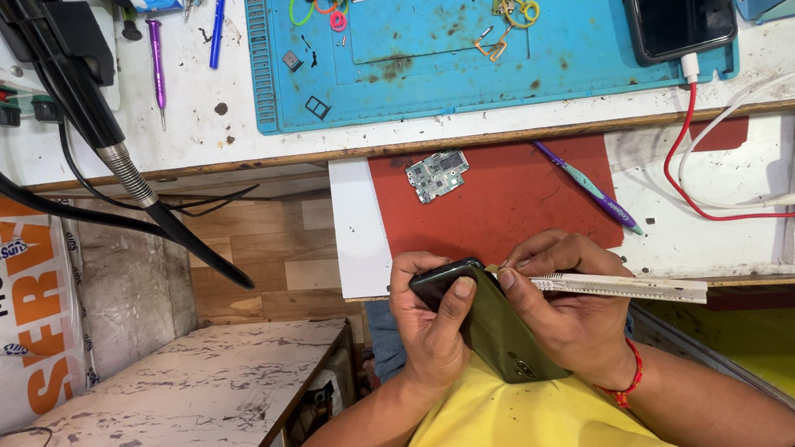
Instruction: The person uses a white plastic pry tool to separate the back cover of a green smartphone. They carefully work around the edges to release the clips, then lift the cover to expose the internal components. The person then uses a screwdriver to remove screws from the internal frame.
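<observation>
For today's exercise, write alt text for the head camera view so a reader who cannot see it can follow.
A person's left hand grips a dark green phone while the right hand works a white flat tool at its edge. Beyond lie a circuit board on a red mat and a blue work mat.

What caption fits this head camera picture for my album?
Left hand grips a dark green phone while right hand works a white tool at its edge.
</observation>
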